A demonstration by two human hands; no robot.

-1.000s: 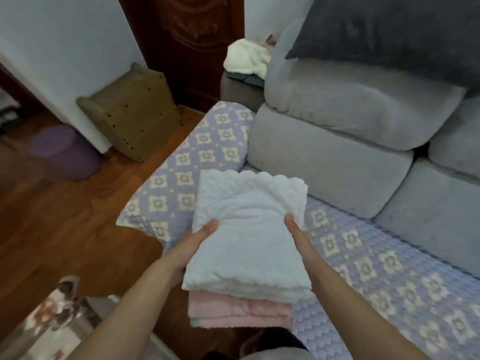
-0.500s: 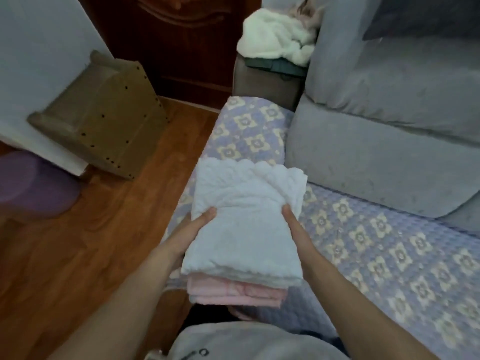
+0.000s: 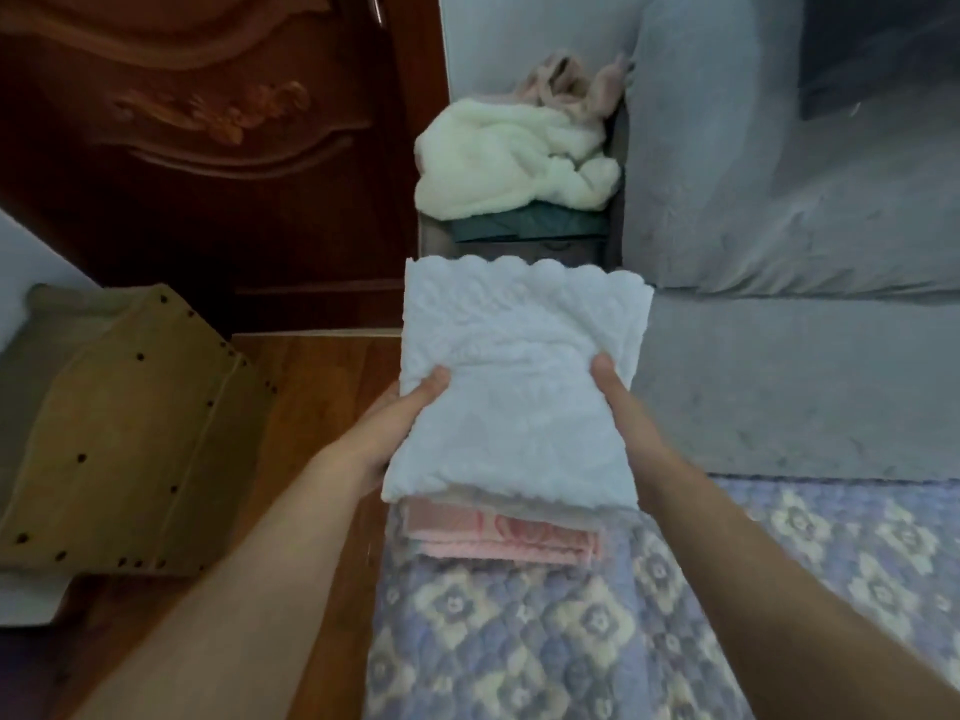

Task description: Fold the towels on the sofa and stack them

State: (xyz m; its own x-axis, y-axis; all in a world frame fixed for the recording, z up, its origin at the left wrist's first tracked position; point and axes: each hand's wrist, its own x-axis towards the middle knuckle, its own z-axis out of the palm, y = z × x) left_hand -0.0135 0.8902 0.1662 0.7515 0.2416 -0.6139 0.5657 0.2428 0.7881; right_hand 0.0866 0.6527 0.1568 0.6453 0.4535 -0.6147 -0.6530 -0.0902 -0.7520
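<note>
Left hand (image 3: pixel 400 423) and right hand (image 3: pixel 615 402) clamp stack sides: white towel (image 3: pixel 519 376) atop pink towel (image 3: pixel 498 537), above sofa cover (image 3: pixel 519 641) left edge; floor (image 3: pixel 322 381) open leftward, cushion (image 3: pixel 805 392) just right

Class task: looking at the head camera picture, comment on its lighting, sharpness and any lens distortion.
Head view: dim, bluish, flat light, no glare; the white towel is the brightest thing; forearms and the quilted cover near the lower edge look soft and smeared; the wide lens bends the wooden door and sofa cushion lines outward.
</note>
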